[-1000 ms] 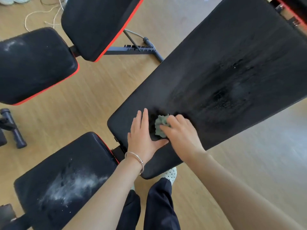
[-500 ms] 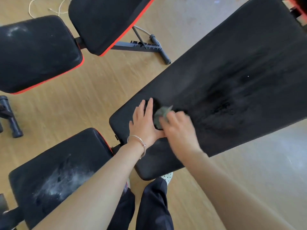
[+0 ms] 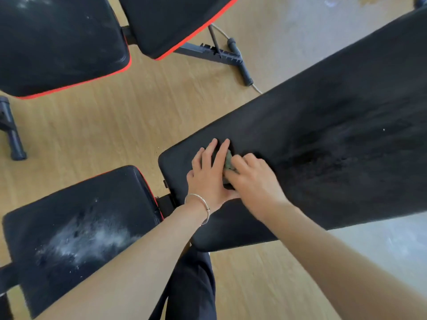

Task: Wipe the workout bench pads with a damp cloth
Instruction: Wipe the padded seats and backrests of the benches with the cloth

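Observation:
A long black back pad slants from the centre to the upper right, with dark damp streaks across its middle. My right hand grips a small crumpled green cloth and holds it against the pad's lower end. My left hand lies flat on the pad just left of the cloth, fingers straight, a thin bracelet on the wrist. A black seat pad with red trim sits at lower left, smeared with white dust.
A second bench lies across the top: a seat pad at upper left and a back pad beside it, with its black metal frame on the wooden floor. A black foot bar is at the left edge. My dark trouser legs stand below.
My right hand has drawn the cloth closer against my left hand, so less cloth shows. The left hand stays flat on the pad. The view has shifted slightly.

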